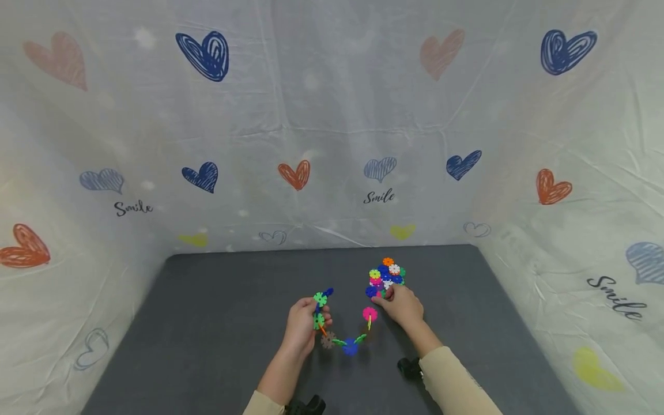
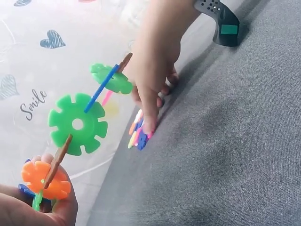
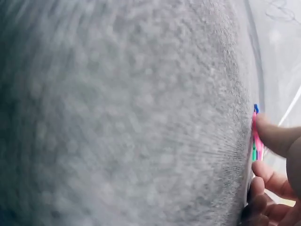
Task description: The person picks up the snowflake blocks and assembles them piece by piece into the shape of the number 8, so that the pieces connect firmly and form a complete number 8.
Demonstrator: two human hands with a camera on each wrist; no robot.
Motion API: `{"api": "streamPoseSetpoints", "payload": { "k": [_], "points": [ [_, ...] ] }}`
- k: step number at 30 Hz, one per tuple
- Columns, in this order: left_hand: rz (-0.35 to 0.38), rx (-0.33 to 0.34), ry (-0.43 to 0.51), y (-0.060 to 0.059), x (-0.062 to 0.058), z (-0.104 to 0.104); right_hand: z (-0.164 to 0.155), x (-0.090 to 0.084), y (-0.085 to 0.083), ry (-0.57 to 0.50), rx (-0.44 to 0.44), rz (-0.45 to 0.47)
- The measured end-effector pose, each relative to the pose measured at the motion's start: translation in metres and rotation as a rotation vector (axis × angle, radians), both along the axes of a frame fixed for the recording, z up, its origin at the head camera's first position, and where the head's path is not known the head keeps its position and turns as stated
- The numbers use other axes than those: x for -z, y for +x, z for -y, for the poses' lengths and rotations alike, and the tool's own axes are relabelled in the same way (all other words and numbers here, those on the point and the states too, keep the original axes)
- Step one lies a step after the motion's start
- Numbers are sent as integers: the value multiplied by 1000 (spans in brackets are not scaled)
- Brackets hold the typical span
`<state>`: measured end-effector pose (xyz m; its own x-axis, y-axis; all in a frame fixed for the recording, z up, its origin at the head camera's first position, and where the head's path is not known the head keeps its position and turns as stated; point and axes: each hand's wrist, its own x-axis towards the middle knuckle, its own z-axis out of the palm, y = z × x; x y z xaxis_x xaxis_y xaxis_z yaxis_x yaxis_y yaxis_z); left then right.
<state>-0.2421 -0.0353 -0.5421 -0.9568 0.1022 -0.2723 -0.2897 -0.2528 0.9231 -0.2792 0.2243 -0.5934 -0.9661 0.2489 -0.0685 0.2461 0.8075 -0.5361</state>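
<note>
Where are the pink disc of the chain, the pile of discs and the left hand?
Pink disc [image 1: 370,314], head view: its face.
Pile [image 1: 386,276], head view: near its middle.
Left hand [image 1: 301,324], head view: its middle.

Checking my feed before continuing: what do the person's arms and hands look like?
The left hand and right hand wear no gloves. The left sleeve and right sleeve are beige. A black device sits by each wrist, left device and right device; the right one shows small holes and a green rectangle.
</note>
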Motion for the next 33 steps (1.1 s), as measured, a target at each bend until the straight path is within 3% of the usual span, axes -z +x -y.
{"api": "streamPoseSetpoints", "payload": {
  "k": [5, 8, 19, 22, 33],
  "points": [
    [2, -5, 9, -1, -1, 0, 0, -4, 2, -12, -14, 14],
    [3, -7, 22, 0, -2, 2, -4, -7, 3, -95, -6, 18],
    [-5, 20, 27, -1, -1, 4, -5, -20, 14, -657, 118, 34],
    [5, 25, 18, -1, -1, 3, 2, -30, 20, -750, 121, 7],
    [21, 54, 60, 1, -5, 2, 41, -61, 38, -731, -103, -108]
  ]
}}
